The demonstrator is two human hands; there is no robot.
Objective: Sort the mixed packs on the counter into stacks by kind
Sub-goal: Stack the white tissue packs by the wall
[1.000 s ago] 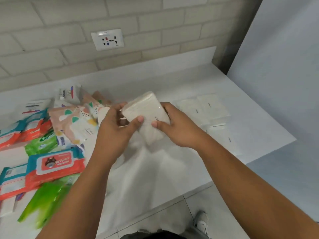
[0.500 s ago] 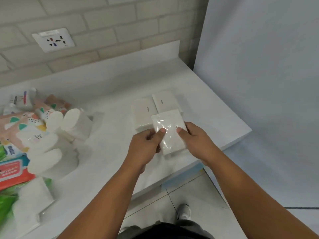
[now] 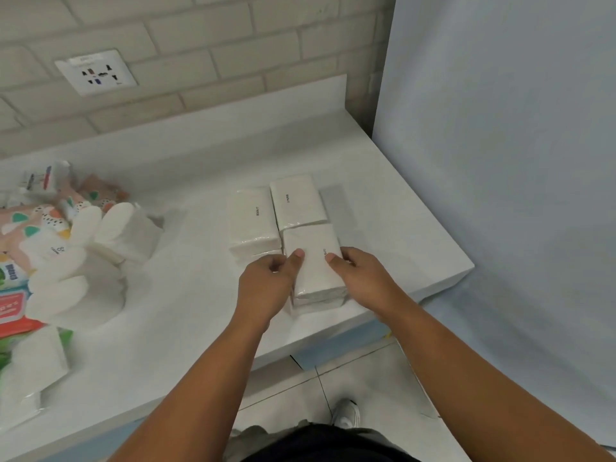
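Note:
A white tissue pack [image 3: 316,265] lies on top of another white pack near the counter's front right edge. My left hand [image 3: 266,288] grips its left side with the thumb on top. On its right side my right hand [image 3: 361,278] holds it the same way. Two more white tissue packs [image 3: 253,221] [image 3: 296,201] lie side by side just behind it. At the far left lies the mixed heap: white packs [image 3: 83,258], patterned pink packs [image 3: 36,225] and a red wipes pack [image 3: 13,308].
The white counter [image 3: 186,315] ends in a corner at the right, beside a pale blue wall [image 3: 500,161]. A brick wall with a socket [image 3: 96,73] stands behind. Below the front edge are floor tiles and my shoe [image 3: 346,413].
Both hands carried the white pack from the heap on the left over to the right and lowered it onto a white pack by the other two. The view swung right.

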